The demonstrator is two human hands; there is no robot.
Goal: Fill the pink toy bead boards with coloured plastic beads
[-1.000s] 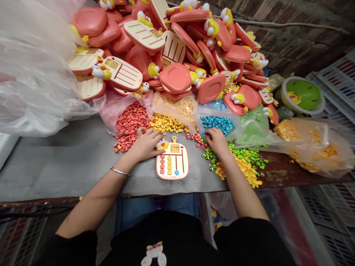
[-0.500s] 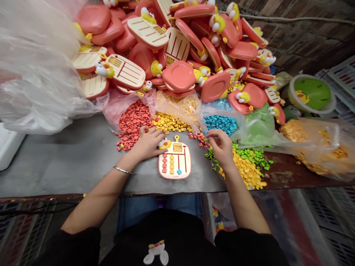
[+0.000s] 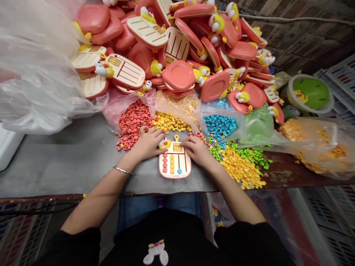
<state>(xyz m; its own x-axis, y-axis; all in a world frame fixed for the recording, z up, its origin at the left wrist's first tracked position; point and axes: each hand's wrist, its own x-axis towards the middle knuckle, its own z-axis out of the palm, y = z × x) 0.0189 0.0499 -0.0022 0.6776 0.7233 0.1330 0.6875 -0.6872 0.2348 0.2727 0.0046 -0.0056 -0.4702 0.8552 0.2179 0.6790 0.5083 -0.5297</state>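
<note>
Board point(image 3: 175, 162): I see it flat on the surface point(image 3: 83, 159), at six o'clock from mid-view, between both hands.
Left hand point(image 3: 148, 144): at the board's ten o'clock, fingers loosely spread beside the yellow head point(image 3: 165, 143); I cannot tell whether they grip.
Right hand point(image 3: 197, 147): at its two o'clock, fingers bunched over its upper right; I cannot tell if they hold anything.
Blue piece point(image 3: 179, 171): low in the third slot point(image 3: 179, 162).
Red pile point(image 3: 134, 120): half past ten.
Blue pile point(image 3: 220, 126): two o'clock.

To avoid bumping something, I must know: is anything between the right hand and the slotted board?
Nothing visible is: the right hand is over the upper right of the slotted board; loose red pieces lie beyond the hand.
</note>
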